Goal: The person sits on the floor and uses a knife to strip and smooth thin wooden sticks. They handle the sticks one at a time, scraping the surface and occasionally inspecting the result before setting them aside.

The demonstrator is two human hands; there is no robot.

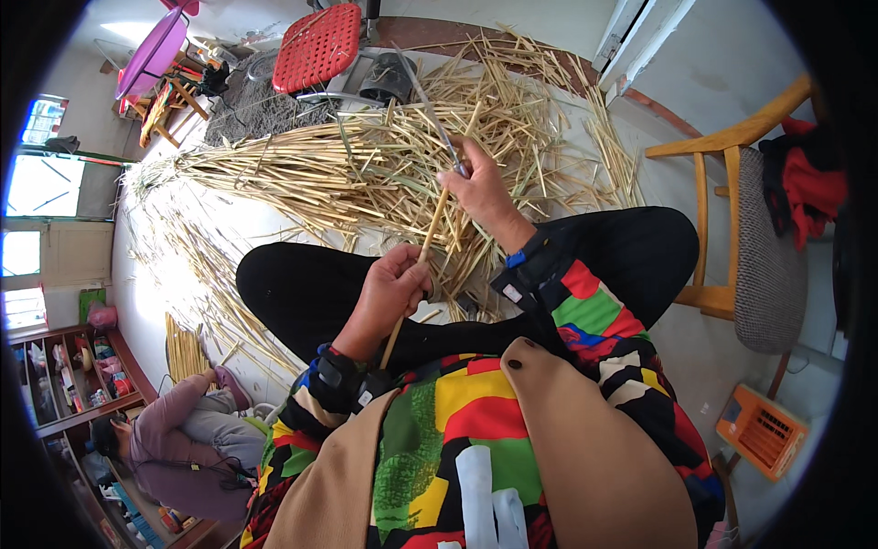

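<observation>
My left hand (398,285) is closed around a pale dry stalk (434,226), which slants up and to the right between my knees. In my right hand (477,185) is a long, narrow metal blade (425,103), pointing up and left; its handle is mostly hidden by the fingers. The same stalk passes by the right hand's fingers, and its end sticks out above them. Beyond both hands a large bundle of dry stalks (274,161) lies on the floor, with loose pieces heaped at its right.
A red woven seat (317,48) stands past the stalks. To the right are a wooden chair (699,213) and an orange heater-like box (761,431). Another person (188,446) sits at lower left beside shelves (75,405), near a smaller stalk bundle (184,346).
</observation>
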